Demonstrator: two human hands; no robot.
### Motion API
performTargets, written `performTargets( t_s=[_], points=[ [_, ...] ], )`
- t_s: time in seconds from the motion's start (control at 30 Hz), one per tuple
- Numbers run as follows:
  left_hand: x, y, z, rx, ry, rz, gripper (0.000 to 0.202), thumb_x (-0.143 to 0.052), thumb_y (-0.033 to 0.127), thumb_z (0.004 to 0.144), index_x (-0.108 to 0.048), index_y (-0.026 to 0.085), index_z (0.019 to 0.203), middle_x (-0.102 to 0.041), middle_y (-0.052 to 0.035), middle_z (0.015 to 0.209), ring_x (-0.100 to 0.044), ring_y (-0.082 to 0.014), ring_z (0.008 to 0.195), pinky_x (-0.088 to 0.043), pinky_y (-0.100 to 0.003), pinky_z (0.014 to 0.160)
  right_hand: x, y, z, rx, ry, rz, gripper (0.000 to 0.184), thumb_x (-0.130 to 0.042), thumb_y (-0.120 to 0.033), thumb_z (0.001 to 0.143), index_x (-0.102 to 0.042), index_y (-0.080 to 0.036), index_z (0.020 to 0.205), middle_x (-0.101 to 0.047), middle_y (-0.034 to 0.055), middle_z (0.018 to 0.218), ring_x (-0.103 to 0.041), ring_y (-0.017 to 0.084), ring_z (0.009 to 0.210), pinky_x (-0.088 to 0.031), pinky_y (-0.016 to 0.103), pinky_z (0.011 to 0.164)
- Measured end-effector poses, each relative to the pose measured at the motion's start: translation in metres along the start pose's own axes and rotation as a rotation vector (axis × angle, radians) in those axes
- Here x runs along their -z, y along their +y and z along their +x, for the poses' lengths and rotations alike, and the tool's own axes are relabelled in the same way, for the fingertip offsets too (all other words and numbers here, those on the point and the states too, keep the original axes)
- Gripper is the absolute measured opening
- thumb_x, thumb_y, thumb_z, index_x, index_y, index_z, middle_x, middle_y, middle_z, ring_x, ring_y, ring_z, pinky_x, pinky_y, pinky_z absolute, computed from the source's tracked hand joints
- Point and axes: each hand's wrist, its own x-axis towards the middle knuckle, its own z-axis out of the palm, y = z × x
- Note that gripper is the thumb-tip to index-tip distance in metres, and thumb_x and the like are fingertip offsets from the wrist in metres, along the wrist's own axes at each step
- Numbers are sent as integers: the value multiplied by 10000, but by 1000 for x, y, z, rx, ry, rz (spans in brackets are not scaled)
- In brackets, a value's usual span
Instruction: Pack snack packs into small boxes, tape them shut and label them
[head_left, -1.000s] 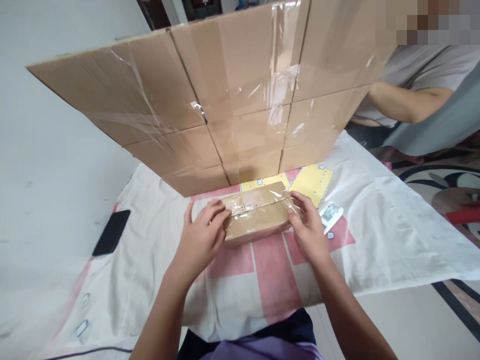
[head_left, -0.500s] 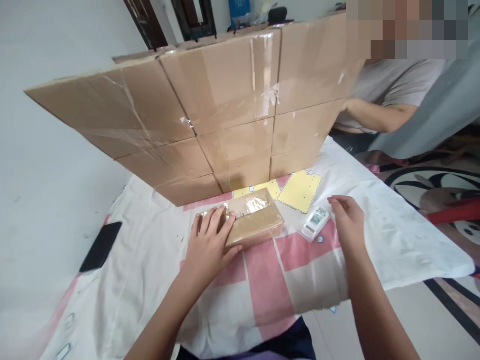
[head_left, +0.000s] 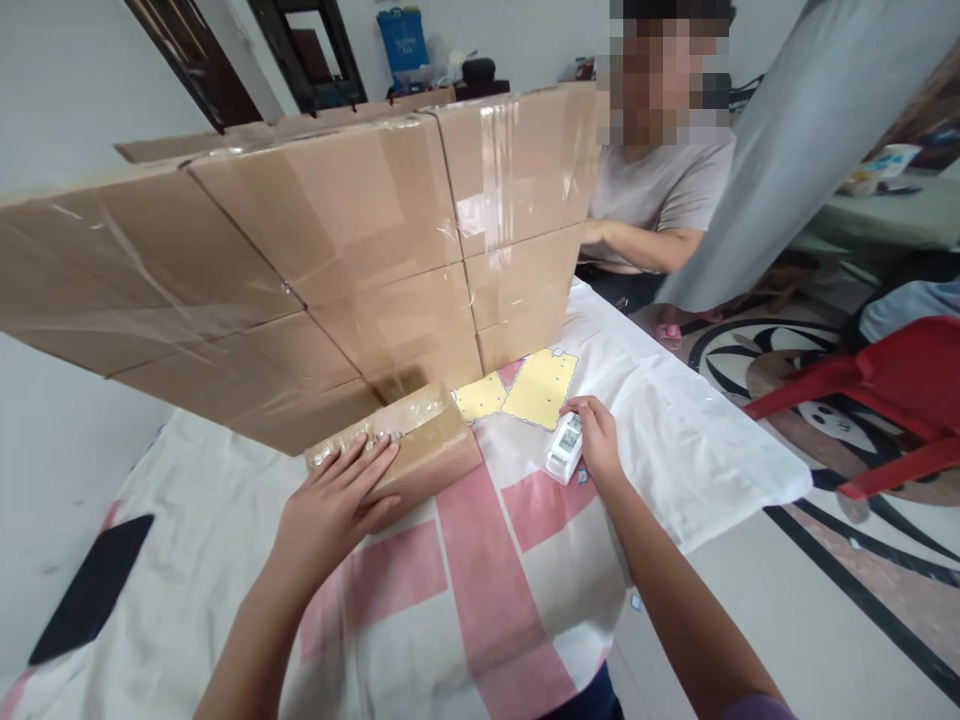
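A small taped cardboard box [head_left: 427, 445] lies on the patterned cloth, close to the foot of a tall cardboard panel. Across its top left part rests my left hand [head_left: 341, 490], fingers stretched out over the tape and thumb along the near side. To the right is a small white device with a greyish display [head_left: 564, 450], its exact kind unclear. My right hand [head_left: 598, 435] has its fingers curled at the upper right edge of this device, which stays on the cloth. Some fingertips are hidden behind the hand.
The taped cardboard panel [head_left: 390, 230] stands across the table as a divider. Beyond its right end sits another person [head_left: 660, 190], an arm behind it. A black flat object [head_left: 94, 590] lies at left; a red chair [head_left: 885, 400] stands on the floor at right.
My right hand has closed in on the white device from the right and now touches it. My left hand stays on the box. The view has swung to the right.
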Motion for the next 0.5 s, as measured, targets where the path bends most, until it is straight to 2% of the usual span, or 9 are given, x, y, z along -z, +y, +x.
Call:
performTargets(
  t_s=[0.1, 0.2, 0.4, 0.5],
  points=[
    [4, -15, -8, -153, -23, -49, 712, -598, 547, 957, -362, 321, 1589, -564, -22, 1514, -493, -294, 1438, -374, -462, 1215, 0, 3, 1, 1, 1, -27, 302, -555, -528, 918, -665, -249, 877, -737, 20, 890, -615, 202, 742, -470, 321, 682],
    [6, -16, -10, -207, -13, -33, 757, -611, 526, 956, -307, 301, 1611, -577, -26, 1503, -504, -291, 1430, -363, -465, 1223, 0, 6, 2, 12, 0, -37, 298, -535, -520, 933, -660, -254, 888, -735, 17, 883, -618, 206, 765, -471, 320, 704],
    [7, 18, -1, -106, 41, 59, 666, -549, 494, 989, -382, 243, 1582, -602, -61, 1480, -548, -318, 1391, -449, -429, 1120, -1, 6, 4, 24, 7, -42, 276, -496, -462, 946, -659, -250, 877, -729, 22, 871, -630, 216, 828, -469, 318, 729],
    [16, 32, 4, -65, 74, 45, 652, -580, 475, 969, -433, 212, 1548, -634, -88, 1444, -557, -344, 1378, -405, -463, 1149, -3, 4, 3, 51, 14, -28, 299, -473, -458, 953, -662, -245, 864, -722, 29, 849, -639, 221, 850, -482, 329, 760]
  ],
)
